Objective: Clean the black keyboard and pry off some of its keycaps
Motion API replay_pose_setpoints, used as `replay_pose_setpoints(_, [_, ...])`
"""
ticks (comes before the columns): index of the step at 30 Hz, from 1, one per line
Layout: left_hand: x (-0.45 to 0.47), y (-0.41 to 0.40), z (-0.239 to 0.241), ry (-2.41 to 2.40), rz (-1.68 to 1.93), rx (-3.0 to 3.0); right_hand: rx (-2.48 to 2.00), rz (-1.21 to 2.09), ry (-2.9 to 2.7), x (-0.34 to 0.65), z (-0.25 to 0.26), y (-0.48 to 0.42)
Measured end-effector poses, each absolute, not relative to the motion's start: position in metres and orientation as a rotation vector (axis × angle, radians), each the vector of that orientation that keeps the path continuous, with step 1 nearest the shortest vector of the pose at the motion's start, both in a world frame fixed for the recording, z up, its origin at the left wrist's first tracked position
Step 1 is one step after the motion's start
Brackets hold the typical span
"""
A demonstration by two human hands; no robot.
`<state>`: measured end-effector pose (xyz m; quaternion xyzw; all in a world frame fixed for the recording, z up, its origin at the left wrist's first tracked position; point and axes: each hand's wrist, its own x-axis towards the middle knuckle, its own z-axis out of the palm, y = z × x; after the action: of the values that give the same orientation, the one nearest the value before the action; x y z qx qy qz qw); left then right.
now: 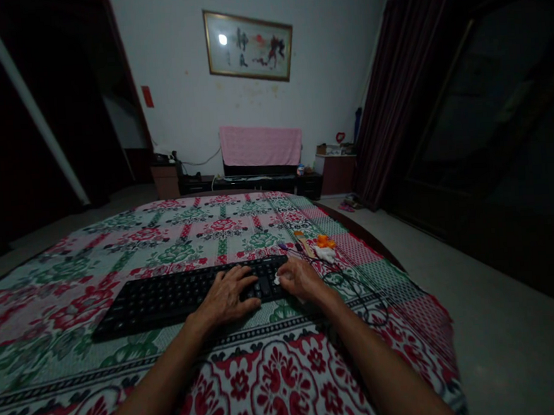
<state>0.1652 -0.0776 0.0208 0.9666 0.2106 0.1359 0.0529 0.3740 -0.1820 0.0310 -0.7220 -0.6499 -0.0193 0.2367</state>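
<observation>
A long black plastic keyboard (169,298) lay on the flowery red-green cloth (270,385), its letters too dark to read. The left hand (229,296) lay open on it; the right hand (302,280) pinched a white scrap (277,280).

keyboard (183,295): black | cloth (280,384): red, green, white floral | towel (260,145): pink | wall (323,52): white
</observation>
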Motion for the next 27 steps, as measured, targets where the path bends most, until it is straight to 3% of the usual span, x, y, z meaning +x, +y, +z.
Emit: replay_pose_setpoints(27, [0.166, -0.079, 0.014, 0.656, 0.509, 2.884, -2.120, -0.133, -1.741, 0.386, 0.034, -0.168])
